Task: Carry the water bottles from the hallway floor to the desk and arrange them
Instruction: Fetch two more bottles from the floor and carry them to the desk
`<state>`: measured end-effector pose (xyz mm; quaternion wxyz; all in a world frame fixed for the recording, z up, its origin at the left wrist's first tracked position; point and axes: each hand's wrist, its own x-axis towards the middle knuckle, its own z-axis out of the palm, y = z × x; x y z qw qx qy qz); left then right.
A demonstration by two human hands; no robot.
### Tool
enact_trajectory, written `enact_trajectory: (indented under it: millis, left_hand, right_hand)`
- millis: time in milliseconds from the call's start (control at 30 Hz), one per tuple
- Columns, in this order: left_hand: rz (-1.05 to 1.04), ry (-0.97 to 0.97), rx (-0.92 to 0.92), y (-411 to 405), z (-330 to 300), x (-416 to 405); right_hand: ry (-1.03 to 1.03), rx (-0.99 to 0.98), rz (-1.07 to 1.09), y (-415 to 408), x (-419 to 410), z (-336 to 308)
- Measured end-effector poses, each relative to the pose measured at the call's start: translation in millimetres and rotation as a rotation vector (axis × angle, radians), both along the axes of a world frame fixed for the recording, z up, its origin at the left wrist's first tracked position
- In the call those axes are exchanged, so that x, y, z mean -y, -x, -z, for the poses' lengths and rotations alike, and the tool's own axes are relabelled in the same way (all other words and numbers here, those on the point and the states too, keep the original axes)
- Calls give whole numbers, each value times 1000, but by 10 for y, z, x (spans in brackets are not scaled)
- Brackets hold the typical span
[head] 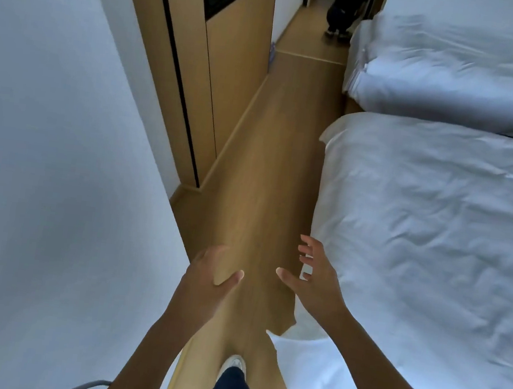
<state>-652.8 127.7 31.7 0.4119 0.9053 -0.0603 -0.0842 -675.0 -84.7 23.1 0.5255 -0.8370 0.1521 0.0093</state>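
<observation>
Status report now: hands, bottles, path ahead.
Left hand and right hand both open, holding nothing. No water bottles or desk in view. Person standing at far end of the floor, beside the beds.

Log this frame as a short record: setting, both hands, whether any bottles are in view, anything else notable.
setting: narrow wooden floor between a white wall and two white-covered beds
left hand: empty, fingers loosely curled, no grip on anything
right hand: empty, fingers spread, beside the near bed's edge
water bottles: none visible
desk: not in view
other: a second person in dark clothes stands at the far end; wearer's white shoe is stepping forward
</observation>
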Motion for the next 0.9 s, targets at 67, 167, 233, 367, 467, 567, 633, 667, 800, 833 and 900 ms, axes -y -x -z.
enact_trajectory:
  millis: [67, 167, 233, 367, 467, 567, 633, 667, 800, 833, 900]
  left_hand:
    - [29, 16, -14, -463, -45, 98]
    - [45, 16, -25, -1159, -91, 253]
    - [65, 0, -27, -1549, -114, 368]
    - [94, -14, -46, -2447, -40, 650]
    - [91, 13, -49, -3169, -6, 923]
    - [73, 53, -42, -3996, -28, 1279]
    - [48, 64, -41, -4568, -86, 1535]
    - [37, 59, -37, -4850, -123, 1658]
    - [-8, 44, -15, -5828, -266, 2036]
    - [-24, 52, -22, -6077, -270, 2108]
    - [-40, 72, -39, -6500, -290, 2214]
  right_hand:
    - [-17, 8, 18, -441, 75, -24]
    - [-35, 12, 35, -1069, 212, -7]
    - [-35, 7, 34, -1432, 310, 12]
    - [-24, -11, 40, -2317, 599, 144]
    - [-37, -9, 27, -3059, 876, 230]
    - [-12, 10, -3, -3913, 1272, 214]
    - [8, 8, -15, -4516, 1565, 142]
    - [12, 8, -17, -4817, 1702, 96]
    - [27, 20, -27, -5852, 2118, -54]
    - [31, 19, -30, -6092, 2209, -61]
    - [30, 20, -33, -6485, 2345, -62]
